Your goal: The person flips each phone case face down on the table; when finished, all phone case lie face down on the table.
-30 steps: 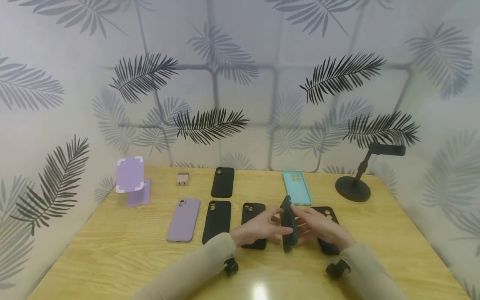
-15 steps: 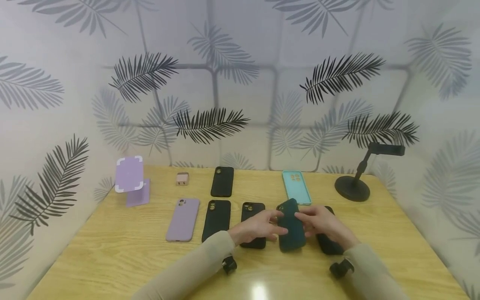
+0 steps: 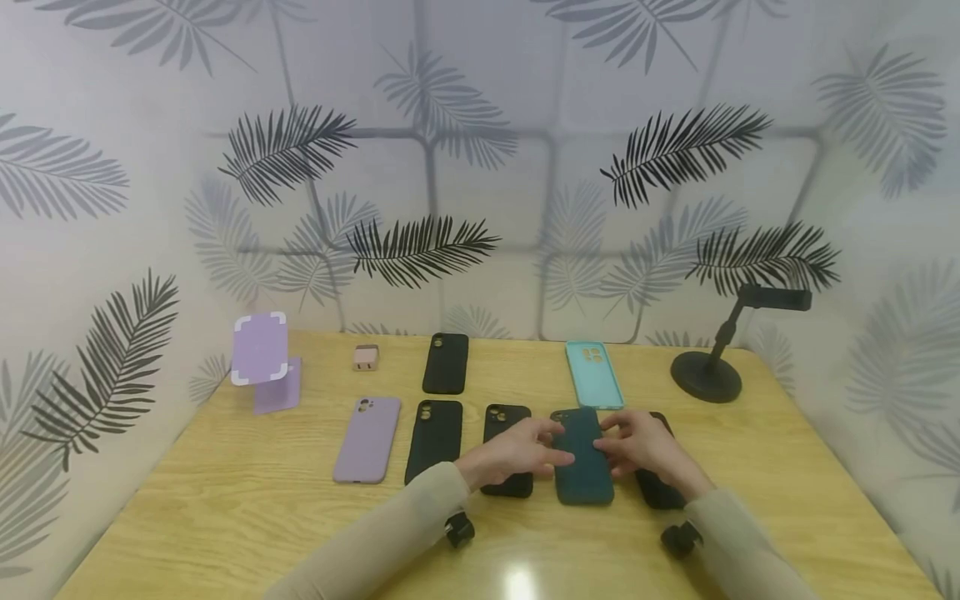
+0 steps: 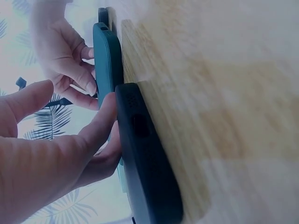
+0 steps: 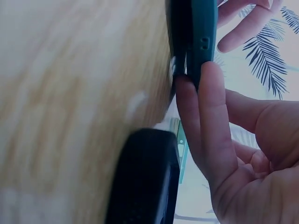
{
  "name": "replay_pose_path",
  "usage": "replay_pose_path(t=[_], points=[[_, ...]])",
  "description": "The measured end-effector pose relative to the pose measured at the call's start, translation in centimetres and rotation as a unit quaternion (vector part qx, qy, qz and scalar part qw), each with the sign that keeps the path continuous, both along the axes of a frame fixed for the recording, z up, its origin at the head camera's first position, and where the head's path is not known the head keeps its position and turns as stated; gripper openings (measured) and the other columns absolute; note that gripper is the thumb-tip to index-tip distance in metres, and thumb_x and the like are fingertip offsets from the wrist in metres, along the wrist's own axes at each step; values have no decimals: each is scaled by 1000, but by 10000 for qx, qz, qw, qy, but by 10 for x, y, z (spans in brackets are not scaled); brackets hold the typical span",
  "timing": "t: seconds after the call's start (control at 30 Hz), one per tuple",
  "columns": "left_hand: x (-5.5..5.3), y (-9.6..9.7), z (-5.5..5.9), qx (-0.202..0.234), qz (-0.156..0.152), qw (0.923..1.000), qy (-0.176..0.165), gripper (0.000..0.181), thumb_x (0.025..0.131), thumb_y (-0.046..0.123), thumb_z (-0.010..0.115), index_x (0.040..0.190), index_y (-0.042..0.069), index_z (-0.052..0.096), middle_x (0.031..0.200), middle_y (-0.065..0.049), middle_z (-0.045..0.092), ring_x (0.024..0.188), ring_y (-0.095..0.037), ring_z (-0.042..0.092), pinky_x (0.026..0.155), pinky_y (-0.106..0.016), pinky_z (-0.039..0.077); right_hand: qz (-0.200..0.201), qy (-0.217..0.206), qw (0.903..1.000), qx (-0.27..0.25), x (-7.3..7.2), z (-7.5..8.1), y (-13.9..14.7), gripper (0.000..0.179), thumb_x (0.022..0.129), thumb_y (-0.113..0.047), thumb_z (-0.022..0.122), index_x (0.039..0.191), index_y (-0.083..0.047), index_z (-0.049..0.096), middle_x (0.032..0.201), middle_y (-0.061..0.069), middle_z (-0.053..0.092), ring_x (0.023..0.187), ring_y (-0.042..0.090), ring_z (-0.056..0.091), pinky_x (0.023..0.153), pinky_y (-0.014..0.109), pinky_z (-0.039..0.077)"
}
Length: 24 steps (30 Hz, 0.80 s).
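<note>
A dark teal phone case (image 3: 583,479) lies back side up on the table between my two hands. My left hand (image 3: 517,454) hovers over a black phone case (image 3: 517,486), its thumb and forefinger reaching over the teal case's left edge. In the left wrist view, the left thumb (image 4: 39,95) is held away from the cases. My right hand (image 3: 645,446) touches the teal case's right side with its fingertips, which show at the case's edge in the right wrist view. Partly hidden under the right hand is another black phone case (image 3: 660,492).
Leftward lie a black case (image 3: 435,437) and a lilac case (image 3: 367,442). Further back are a black case (image 3: 446,364), a light blue case (image 3: 595,375) and a pink charger plug (image 3: 366,358). A lilac stand (image 3: 260,350) and a black stand (image 3: 705,377) occupy the rear corners.
The teal case was held up on edge between both hands; it has turned back side up and come down onto the table. The right hand has shifted slightly right, its fingers loosening.
</note>
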<state>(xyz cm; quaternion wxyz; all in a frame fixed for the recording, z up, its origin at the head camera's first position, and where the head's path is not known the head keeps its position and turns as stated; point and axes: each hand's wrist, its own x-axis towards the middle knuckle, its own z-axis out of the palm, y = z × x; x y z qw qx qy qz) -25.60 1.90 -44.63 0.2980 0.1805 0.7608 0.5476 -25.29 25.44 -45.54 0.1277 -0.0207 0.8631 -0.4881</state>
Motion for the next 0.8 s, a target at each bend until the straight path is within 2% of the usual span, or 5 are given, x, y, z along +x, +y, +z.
replay_pose_path(t=[0.2,0.4,0.67,0.8], points=[[0,1,-1,-20,16,10000,-28,63,93,21,69,147,2,41,148,-26,40,108,-30,67,97,-45,54,116,140,9996,204,3,0,0,43,90,-4,69,127,14,55,94,19,72,59,17,68,57,35,61],[-1,2,-1,-125,23,9999,79,63,93,21,68,147,1,41,147,-26,42,104,-30,68,94,-43,55,125,220,9990,378,4,0,1,40,89,-2,69,124,13,59,95,19,72,64,19,70,57,34,61],[-4,2,1,-78,25,9996,253,59,95,21,66,145,1,43,147,-22,43,115,-28,61,89,-39,57,274,73,9995,140,1,2,7,37,96,-4,59,128,14,55,102,21,70,78,20,70,64,35,62],[-10,3,2,23,35,9991,421,54,96,21,64,144,3,46,143,-20,47,113,-27,61,90,-41,56,473,188,9987,-91,-4,4,13,38,98,-7,57,130,14,54,100,21,70,79,23,69,68,37,61]])
